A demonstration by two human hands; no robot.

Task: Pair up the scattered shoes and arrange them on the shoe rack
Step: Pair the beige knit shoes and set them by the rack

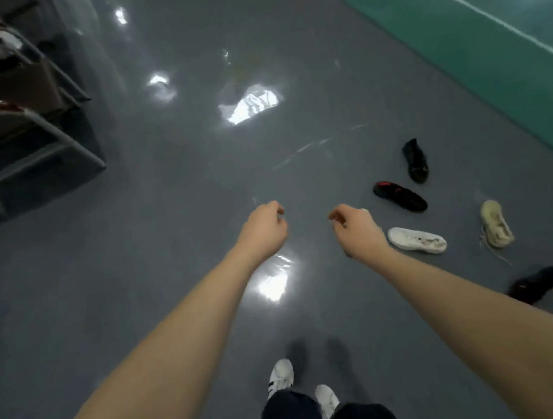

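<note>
On the grey floor (170, 194) to my right lie five loose shoes: a black shoe with red trim (400, 196), another black one (416, 161), a white sneaker (416, 240), a cream sneaker (496, 224) and a dark shoe (537, 284). My left hand (264, 231) and right hand (356, 227) hang loosely curled, holding nothing. I judge pairing hasn't begun; next I'd reach right for a shoe, then carry it to the shoe rack (18, 135), well apart at left.

Five shoes (416, 240) lie scattered on the floor (170, 194), well right of the shoe rack (18, 135). The rack stands far left.
</note>
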